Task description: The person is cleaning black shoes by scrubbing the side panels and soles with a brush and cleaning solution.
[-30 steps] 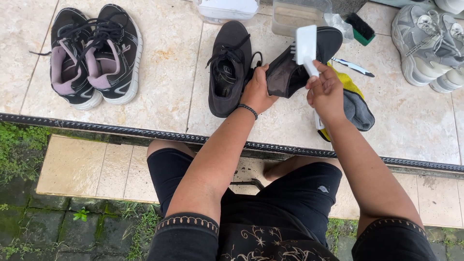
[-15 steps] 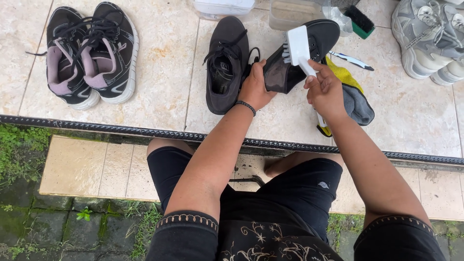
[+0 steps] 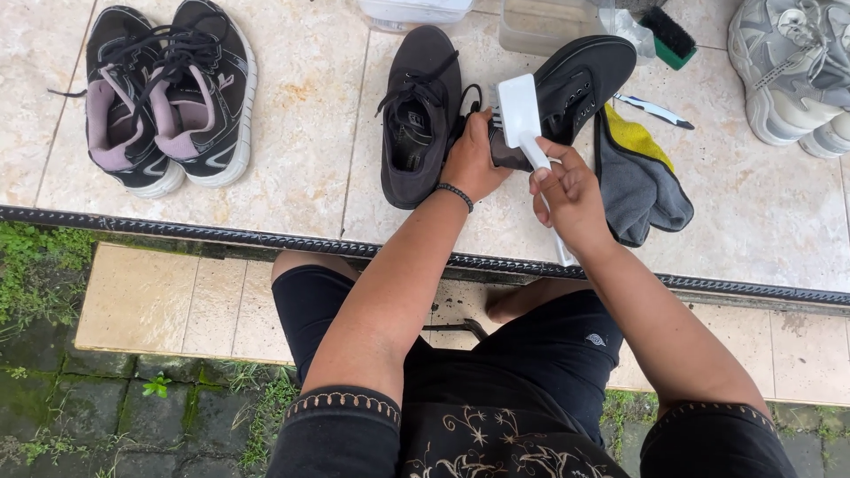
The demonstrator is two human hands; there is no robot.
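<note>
– Shoe (image 3: 580,80), black low-top, from the head camera: propped on the tiled ledge (image 3: 301,159), just past both hands. Lay on a slant, toe up and away to the right, heel down toward the body.

– Held by which hand?

– Left hand (image 3: 474,164), closed around the heel end, thumb side up against the collar. Wore a dark beaded band at the wrist. Nearer of the two, plainly, and touching.

– And the right hand (image 3: 567,190)?

– Curled tight on the handle of a white brush (image 3: 518,111), fingers pinched narrow. Sat just beside the heel, below and to the right of it. Kept the brush head pointed up and away, over the heel end of the shoe. Couldn't tell whether the bristles met the fabric.

– Looks of the shoe?

– Matte black canvas, black laces, dark sole edge. Seemed dull rather than glossy; too far to judge dirt.

– Round about?

– Matching black shoe (image 3: 421,115) flat on the ledge just to the left, opening up, laces loose. Grey-and-yellow cloth (image 3: 642,177) crumpled on the right, near the right hand. Farther out, a pair of black-and-pink trainers (image 3: 168,97) on the left and grey sneakers (image 3: 788,71) at the right edge, both well apart.
</note>
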